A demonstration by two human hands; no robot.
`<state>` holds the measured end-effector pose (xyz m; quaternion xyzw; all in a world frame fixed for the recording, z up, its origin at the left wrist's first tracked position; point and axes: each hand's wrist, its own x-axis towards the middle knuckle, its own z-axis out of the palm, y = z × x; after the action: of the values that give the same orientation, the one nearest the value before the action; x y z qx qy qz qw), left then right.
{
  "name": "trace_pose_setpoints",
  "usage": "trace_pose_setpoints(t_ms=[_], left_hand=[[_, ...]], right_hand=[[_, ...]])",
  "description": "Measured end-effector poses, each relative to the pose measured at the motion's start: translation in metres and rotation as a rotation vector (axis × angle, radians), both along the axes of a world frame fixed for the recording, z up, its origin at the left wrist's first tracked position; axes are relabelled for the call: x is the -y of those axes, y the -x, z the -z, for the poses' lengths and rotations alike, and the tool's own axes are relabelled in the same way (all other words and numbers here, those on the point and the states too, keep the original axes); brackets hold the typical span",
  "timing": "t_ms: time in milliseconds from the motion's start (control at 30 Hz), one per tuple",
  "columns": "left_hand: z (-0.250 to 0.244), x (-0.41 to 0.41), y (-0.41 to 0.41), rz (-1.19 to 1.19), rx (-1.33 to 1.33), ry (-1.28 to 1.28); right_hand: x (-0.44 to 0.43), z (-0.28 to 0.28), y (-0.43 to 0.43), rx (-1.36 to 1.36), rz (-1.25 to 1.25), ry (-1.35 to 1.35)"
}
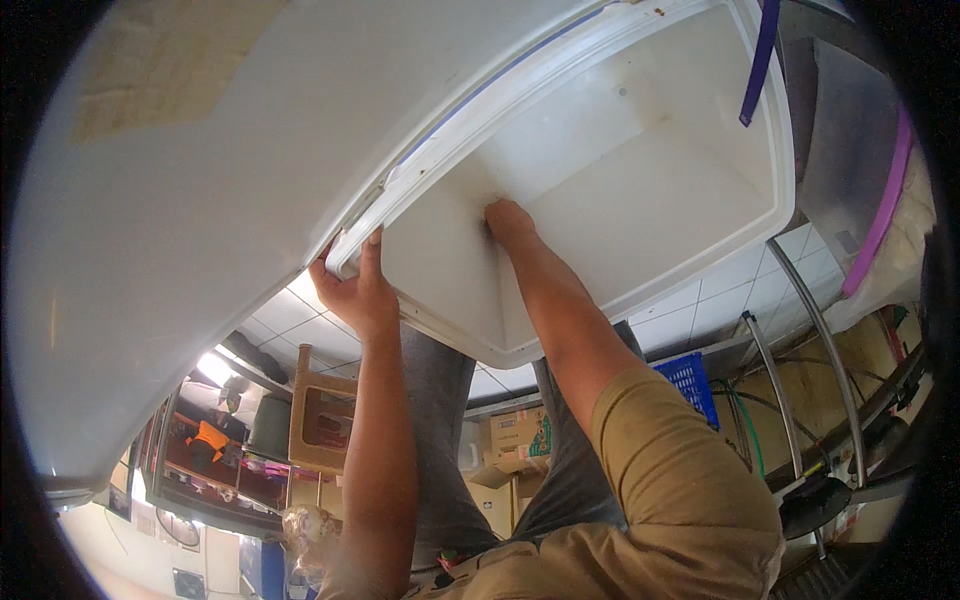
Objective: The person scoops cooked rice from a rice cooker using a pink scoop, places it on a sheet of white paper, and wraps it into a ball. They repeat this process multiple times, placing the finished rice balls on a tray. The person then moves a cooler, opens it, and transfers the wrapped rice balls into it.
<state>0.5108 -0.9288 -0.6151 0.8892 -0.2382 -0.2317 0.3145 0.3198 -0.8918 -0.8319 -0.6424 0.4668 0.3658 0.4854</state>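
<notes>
A large white plastic bin is tilted in front of me, its open side facing me. My left hand grips the rim at its near left corner, the thumb over the inner side and the fingers behind the edge. Inside the bin, my right hand is curled against an inner corner, beside a dark smudge. Its fingertips are hidden, so whether it holds something cannot be seen. Small brownish stains mark the bin's inner wall. Close to the left hand, the bin's rim runs along a large white panel.
A purple strip crosses the bin's far right rim. On the right are a translucent plastic container and bent metal tubes. White floor tiles, a blue plastic basket, a cardboard box and a brown plastic stool also appear.
</notes>
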Motion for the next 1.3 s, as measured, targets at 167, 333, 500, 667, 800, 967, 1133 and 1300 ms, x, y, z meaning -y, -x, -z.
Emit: trace_pose_setpoints(t_ms=[167, 333, 500, 667, 800, 967, 1133, 1300], left_hand=[[-0.007, 0.003, 0.002, -0.055, -0.032, -0.036], [0.001, 0.0, 0.004, -0.049, -0.063, 0.048], [-0.004, 0.003, 0.001, -0.041, -0.06, 0.0], [-0.008, 0.011, 0.009, -0.03, -0.115, 0.034], [-0.011, 0.007, -0.004, 0.069, -0.138, -0.037], [-0.031, -0.025, -0.03, 0.174, -0.376, -0.136], [-0.111, -0.089, -0.038, 0.258, -0.51, -0.258], [-0.199, -0.198, -0.035, 0.172, -0.512, -0.301]], right_hand=[[0.003, -0.005, -0.015, -0.048, 0.036, -0.011], [0.022, -0.01, -0.02, -0.111, -0.007, -0.126], [0.063, -0.036, -0.031, -0.174, -0.331, -0.587], [0.043, -0.05, 0.006, -0.089, -0.043, -1.029], [0.049, -0.118, 0.003, -0.017, 0.175, -1.368], [0.08, -0.237, 0.035, 0.348, 0.694, -1.381], [0.098, -0.326, 0.084, 0.749, 1.024, -1.328], [0.12, -0.463, 0.073, 0.858, 1.394, -0.983]])
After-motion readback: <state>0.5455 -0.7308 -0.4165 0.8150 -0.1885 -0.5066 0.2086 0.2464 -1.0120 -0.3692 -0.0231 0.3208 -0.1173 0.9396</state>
